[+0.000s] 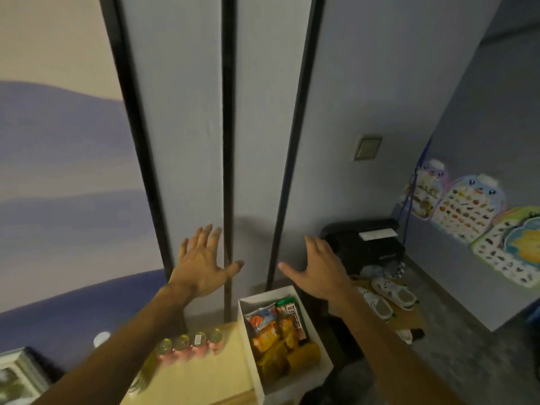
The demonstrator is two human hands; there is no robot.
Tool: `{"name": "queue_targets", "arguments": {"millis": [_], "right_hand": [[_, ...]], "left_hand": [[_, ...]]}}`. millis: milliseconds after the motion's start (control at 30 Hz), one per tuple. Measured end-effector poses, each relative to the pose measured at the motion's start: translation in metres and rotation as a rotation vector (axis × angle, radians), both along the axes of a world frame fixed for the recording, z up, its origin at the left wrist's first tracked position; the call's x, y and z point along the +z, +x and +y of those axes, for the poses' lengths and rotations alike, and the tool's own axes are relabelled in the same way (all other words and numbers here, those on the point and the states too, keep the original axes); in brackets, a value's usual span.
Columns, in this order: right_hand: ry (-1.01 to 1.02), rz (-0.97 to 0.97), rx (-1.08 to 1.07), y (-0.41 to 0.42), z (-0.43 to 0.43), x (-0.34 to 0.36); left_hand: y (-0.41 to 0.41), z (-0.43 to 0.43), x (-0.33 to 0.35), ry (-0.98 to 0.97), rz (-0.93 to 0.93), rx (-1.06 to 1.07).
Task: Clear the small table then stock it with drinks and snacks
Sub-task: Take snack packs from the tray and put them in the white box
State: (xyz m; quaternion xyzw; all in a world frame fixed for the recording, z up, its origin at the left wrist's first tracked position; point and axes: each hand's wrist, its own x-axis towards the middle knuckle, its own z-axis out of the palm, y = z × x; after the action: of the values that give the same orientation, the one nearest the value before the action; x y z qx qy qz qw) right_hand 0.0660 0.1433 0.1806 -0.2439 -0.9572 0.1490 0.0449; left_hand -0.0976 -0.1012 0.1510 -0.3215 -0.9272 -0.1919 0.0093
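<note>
At the far left a framed picture point(14, 375) leaned low against the wall. Next came the small table point(204, 375), its pale top carrying a row of small drink bottles point(190, 344) packed side by side along the back edge. Above them the left hand point(201, 264) was raised with its fingers spread straight, holding nothing; whether it touched the wall panel could not be told. A white box point(267, 293) of snack packets point(280, 337) sat at the table's right end. The right hand point(318, 267) hovered above and beyond it, equally splayed and empty. Further right stood a black printer point(365, 241) and white clogs point(388, 296) on the floor.

The stocking looked nearly complete. The left forearm crossed directly over the bottles, so a careless drop could probably topple the row, and a nudge could likely tip the box off the edge.
</note>
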Motion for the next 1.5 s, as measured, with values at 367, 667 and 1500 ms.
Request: {"name": "queue_targets", "arguments": {"millis": [367, 667, 1500], "right_hand": [[0.07, 0.135, 0.169, -0.029, -0.096, 0.08], [0.013, 0.172, 0.539, -0.049, -0.242, 0.073], [-0.034, 0.016, 1.39, 0.029, -0.921, 0.026]], "left_hand": [[0.026, -0.122, 0.073, 0.101, 0.132, 0.182], [0.11, -0.289, 0.075, 0.038, 0.168, 0.569], [0.405, -0.862, 0.029, 0.098, 0.02, 1.498]]}}
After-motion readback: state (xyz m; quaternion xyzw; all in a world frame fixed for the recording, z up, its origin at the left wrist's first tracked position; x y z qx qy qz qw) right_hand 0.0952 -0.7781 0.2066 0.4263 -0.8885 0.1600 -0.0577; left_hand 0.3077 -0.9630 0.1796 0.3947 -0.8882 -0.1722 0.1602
